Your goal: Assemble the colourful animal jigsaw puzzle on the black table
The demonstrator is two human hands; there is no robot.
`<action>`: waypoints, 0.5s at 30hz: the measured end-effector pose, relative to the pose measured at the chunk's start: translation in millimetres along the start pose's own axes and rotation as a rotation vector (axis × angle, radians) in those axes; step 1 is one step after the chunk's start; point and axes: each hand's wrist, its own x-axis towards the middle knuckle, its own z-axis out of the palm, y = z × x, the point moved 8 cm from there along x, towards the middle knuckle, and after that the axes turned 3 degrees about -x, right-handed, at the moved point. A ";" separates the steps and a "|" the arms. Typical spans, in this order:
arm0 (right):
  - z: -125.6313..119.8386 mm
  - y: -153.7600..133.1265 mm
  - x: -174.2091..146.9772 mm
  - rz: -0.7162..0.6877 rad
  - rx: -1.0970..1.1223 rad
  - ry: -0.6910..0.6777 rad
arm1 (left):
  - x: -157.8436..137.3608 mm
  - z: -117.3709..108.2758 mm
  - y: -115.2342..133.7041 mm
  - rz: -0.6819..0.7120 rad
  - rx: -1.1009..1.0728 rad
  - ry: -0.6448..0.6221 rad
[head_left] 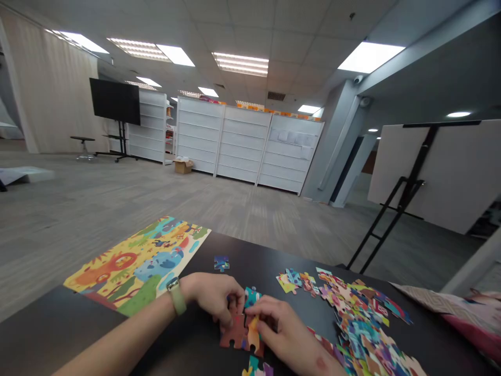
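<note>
Low in the head view, my left hand (pixel 213 295) has its fingers curled down onto a brown puzzle piece (pixel 234 335), part of a small joined patch on the table. Close beside it, my right hand (pixel 284 326) pinches an orange puzzle piece (pixel 253 331) at the patch's right side. Whether that piece is fully locked in is hidden by the fingers. A teal puzzle piece (pixel 251 296) shows between the hands at the top. Just below the patch lies a teal and purple puzzle piece (pixel 256 367). One dark blue puzzle piece (pixel 221 263) rests apart, beyond my left hand.
A colourful animal picture sheet (pixel 152 261) lies on the black table (pixel 250 249) at the left. Many loose puzzle pieces (pixel 360 324) are heaped at the right, some overlapping. Patterned fabric (pixel 442 305) sits past the right edge. A board on a black stand (pixel 407 193) rises behind.
</note>
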 end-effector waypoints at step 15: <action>0.2 12.3 -1.6 0.087 -0.113 0.056 | -4.9 -4.1 7.3 0.043 0.000 0.031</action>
